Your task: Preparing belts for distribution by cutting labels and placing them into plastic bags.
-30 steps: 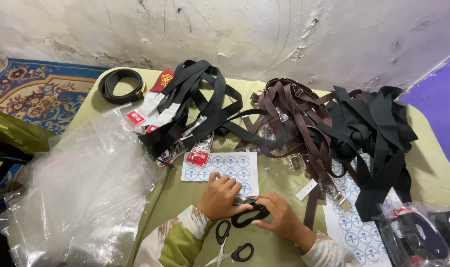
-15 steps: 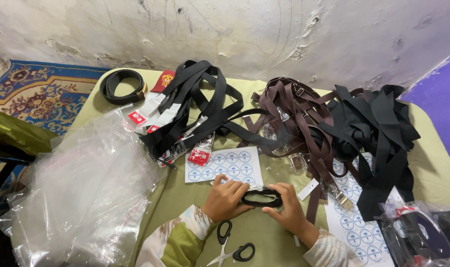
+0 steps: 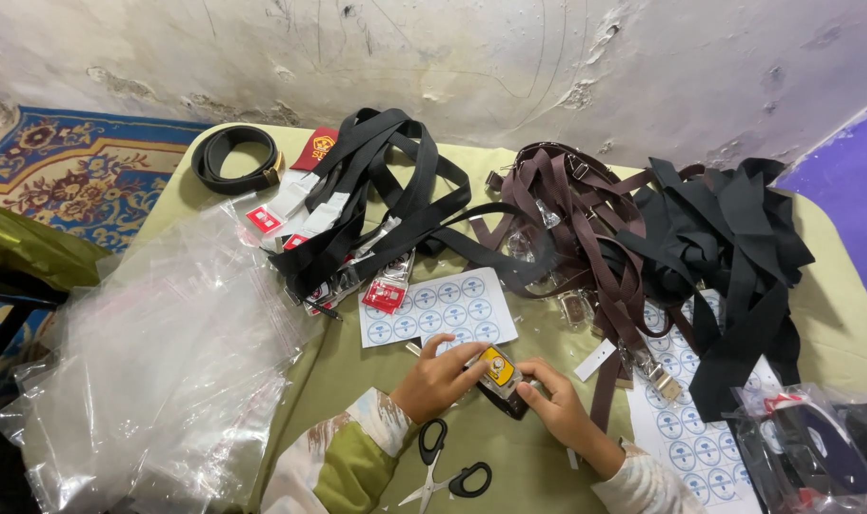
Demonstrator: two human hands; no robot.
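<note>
A stained, cracked plaster wall backs a low table (image 3: 838, 314) covered in an olive-green cloth, with a patterned blue rug (image 3: 67, 171) on the floor past its far left corner. Near the front edge, about midway along, both hands meet over a small rolled black belt (image 3: 506, 395) with a yellow-and-white tag on top. The left hand (image 3: 440, 379) is curled, its fingertips pinching the tag's left side; the right hand (image 3: 559, 407) is likewise curled, its fingers gripping the roll from the right. Just in front of the hands, at the front edge, lie black-handled scissors (image 3: 448, 468). Just beyond the hands a white sticker sheet (image 3: 438, 306) with blue round labels lies flat. A tangle of black straps (image 3: 386, 205) with red-tagged packets spreads toward the far left, and a coiled black belt (image 3: 235, 159) sits at the far left corner. Brown belts (image 3: 576, 224) heap toward the far middle, and a pile of black belts (image 3: 728, 257) covers the right side. A second sticker sheet (image 3: 686, 433) lies near the front right, beside bagged belts (image 3: 824, 447) at the right front corner. Clear plastic bags (image 3: 157, 362) overhang the left edge.
</note>
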